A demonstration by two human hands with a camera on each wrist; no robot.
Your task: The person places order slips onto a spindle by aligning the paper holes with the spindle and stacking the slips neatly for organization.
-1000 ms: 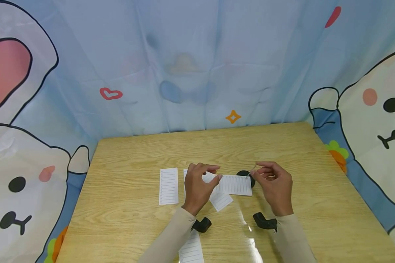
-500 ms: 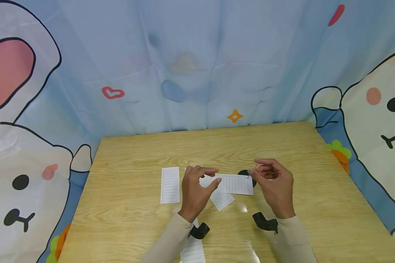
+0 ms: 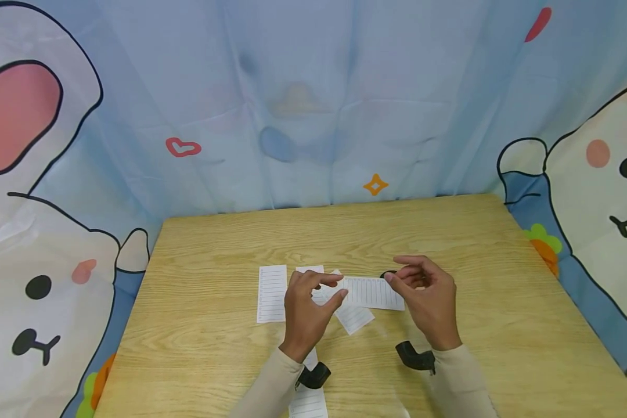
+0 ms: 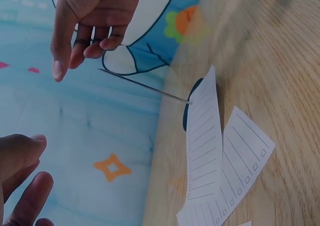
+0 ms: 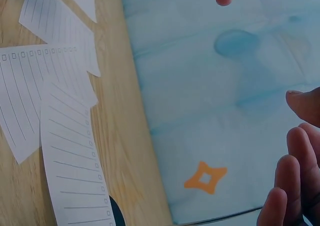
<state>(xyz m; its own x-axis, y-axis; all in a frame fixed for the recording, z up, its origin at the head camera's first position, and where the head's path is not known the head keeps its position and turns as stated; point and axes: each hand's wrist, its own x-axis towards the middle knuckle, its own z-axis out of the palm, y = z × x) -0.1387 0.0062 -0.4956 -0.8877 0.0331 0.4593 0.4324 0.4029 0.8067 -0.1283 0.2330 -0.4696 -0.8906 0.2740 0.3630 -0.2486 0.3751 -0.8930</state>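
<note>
A thin metal spike (image 4: 145, 88) rises from a black round base (image 4: 190, 105) in the left wrist view. One lined paper slip (image 3: 373, 292) lies over the base, and the spike meets it near one end; whether it passes through cannot be told. Beneath that slip, a second slip (image 3: 354, 318) pokes out at an angle. My right hand (image 3: 425, 299) is up by the base, thumb and forefinger apart, holding nothing; it hides the spike in the head view. To the left, my left hand (image 3: 309, 313) hovers over other slips with thumb and fingers parted, holding nothing.
Another lined slip (image 3: 271, 294) lies flat left of my left hand, and one more (image 3: 308, 402) is under the left forearm. A patterned curtain (image 3: 313, 116) hangs behind the wooden table (image 3: 214, 244). Black wrist mounts (image 3: 313, 376) stick out from both sleeves.
My right hand has shifted left and now covers more of the black base and the spike. The left hand has drifted slightly left and down, exposing more of the slips behind it.
</note>
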